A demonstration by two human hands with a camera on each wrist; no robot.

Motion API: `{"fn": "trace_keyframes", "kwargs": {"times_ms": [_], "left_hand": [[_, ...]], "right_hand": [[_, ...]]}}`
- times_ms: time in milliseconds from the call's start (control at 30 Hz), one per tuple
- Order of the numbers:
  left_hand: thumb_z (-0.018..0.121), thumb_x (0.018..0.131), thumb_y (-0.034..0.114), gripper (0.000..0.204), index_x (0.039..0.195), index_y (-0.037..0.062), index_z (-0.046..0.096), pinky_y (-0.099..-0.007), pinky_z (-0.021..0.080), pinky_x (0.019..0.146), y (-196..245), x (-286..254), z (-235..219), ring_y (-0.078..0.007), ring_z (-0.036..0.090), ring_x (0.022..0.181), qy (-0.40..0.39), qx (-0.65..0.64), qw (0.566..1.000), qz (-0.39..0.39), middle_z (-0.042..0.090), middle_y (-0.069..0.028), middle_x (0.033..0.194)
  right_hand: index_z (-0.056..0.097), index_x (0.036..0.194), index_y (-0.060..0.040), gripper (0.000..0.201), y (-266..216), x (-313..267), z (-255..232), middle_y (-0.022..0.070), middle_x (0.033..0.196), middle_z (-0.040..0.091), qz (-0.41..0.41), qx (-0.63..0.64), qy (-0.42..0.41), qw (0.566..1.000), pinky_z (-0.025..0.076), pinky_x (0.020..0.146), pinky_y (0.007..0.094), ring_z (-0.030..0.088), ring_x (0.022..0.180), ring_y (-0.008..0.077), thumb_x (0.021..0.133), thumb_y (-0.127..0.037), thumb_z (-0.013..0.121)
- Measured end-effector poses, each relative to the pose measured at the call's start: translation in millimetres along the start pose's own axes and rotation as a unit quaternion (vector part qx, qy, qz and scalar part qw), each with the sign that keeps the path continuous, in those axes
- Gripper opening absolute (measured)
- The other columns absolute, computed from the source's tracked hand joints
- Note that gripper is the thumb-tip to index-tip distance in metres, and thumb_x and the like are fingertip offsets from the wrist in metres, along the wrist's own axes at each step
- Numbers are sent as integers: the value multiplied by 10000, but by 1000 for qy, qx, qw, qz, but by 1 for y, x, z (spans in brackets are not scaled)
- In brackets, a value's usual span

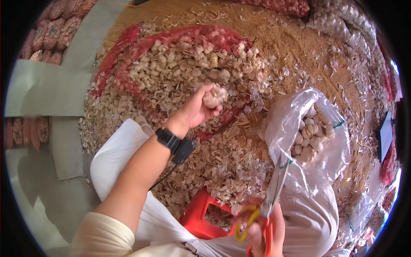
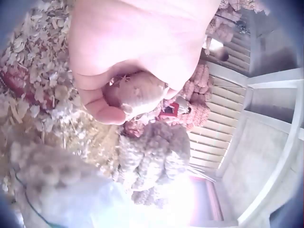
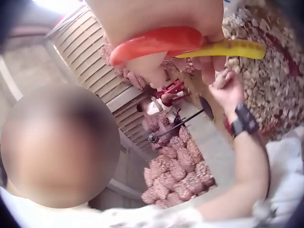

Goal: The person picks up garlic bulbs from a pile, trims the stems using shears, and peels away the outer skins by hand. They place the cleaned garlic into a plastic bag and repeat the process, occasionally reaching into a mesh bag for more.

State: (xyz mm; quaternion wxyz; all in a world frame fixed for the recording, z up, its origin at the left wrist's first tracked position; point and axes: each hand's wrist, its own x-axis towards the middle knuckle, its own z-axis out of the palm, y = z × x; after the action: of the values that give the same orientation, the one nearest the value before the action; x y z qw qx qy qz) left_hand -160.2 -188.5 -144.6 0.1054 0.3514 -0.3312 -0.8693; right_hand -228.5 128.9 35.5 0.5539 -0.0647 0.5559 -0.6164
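Observation:
My left hand [image 1: 195, 110] holds a pale garlic bulb [image 1: 216, 97] over the heap, its fingers curled round it. The left wrist view shows the same bulb [image 2: 140, 92] between the fingers and palm. Down at the lower right, my right hand [image 1: 276, 225] grips a pair of scissors [image 1: 275, 190] by red and yellow handles. Their metal blades point up and away, overlapping the edge of a clear plastic bag [image 1: 284, 113] that has garlic bulbs [image 1: 309, 136] inside. In the right wrist view the scissors' red handle [image 3: 161, 42] crosses the palm; the blades are hidden there.
A red mesh sack [image 1: 141, 47] lies spread beneath a pile of garlic [image 1: 171, 64]. Loose skins [image 1: 205, 158] cover the ground near a red plastic stool [image 1: 199, 214] between the legs. Full mesh sacks [image 1: 60, 32] are stacked at far left, and another person [image 3: 154, 105] appears behind.

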Motion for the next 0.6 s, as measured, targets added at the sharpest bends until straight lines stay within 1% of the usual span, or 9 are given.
{"fn": "trace_keyframes", "kwargs": {"times_ms": [67,167,233,267,333,367,400,433,600], "left_hand": [[432,963,476,517,1207,30,524,-291,522,597,5,-56,24,-168,604,682,-23,-9,1000,8,634,-98,953],[344,957,602,662,1254,39,525,-307,523,627,10,-133,54,-183,629,738,-42,-10,999,5,651,-102,995],[295,945,650,718,1256,47,530,-310,523,655,3,-185,74,-191,635,754,-59,-8,998,-4,662,-93,1000],[267,939,668,742,1267,53,522,-308,519,667,-2,-208,87,-190,639,782,-31,-16,999,-22,665,-91,999],[277,939,666,731,1274,62,519,-312,515,667,-22,-240,77,-186,637,805,-66,-10,997,-36,662,-88,1010],[287,939,663,721,1280,71,517,-317,510,666,-31,-253,74,-182,635,828,-111,4,993,-48,660,-85,1022],[333,961,616,633,1158,57,555,-289,457,659,-29,-270,83,-153,600,789,-131,26,991,-22,647,-60,938],[333,961,616,633,1158,57,555,-289,457,659,-36,-279,82,-153,600,789,-133,19,991,-20,647,-60,938],[401,986,509,485,1077,64,572,-286,450,620,-59,-295,69,-138,570,698,-125,37,990,53,638,-59,909]], "right_hand": [[429,1268,23,604,16,1,5,115,1111,547,-34,1,10,999,488,699,308,616,827,202,848,-341,665],[480,1233,11,648,24,5,2,105,1196,496,-173,-185,-26,967,489,831,348,568,950,188,766,-305,799],[481,1246,-10,537,26,5,11,80,1163,519,-256,-280,-38,924,485,788,312,573,940,158,819,-207,741],[481,1246,-10,537,26,4,17,80,1163,519,-254,-282,-44,924,485,788,312,573,940,158,819,-207,741],[518,1198,-1,485,29,-1,28,120,1162,535,-357,-408,-32,840,481,832,346,588,972,222,777,-86,743],[518,1198,-1,485,30,-1,33,120,1162,535,-354,-413,-36,838,481,832,346,588,972,222,777,-86,743],[522,1188,0,479,31,-1,39,154,1166,537,-414,-408,-78,810,492,826,362,580,1002,297,758,-48,728],[527,1177,1,476,32,-2,44,187,1170,539,-470,-401,-119,777,503,821,378,572,1033,371,740,-9,713],[519,1199,-8,518,48,-3,53,181,1148,544,-469,-437,-172,748,514,802,407,583,999,376,701,84,630]]}}
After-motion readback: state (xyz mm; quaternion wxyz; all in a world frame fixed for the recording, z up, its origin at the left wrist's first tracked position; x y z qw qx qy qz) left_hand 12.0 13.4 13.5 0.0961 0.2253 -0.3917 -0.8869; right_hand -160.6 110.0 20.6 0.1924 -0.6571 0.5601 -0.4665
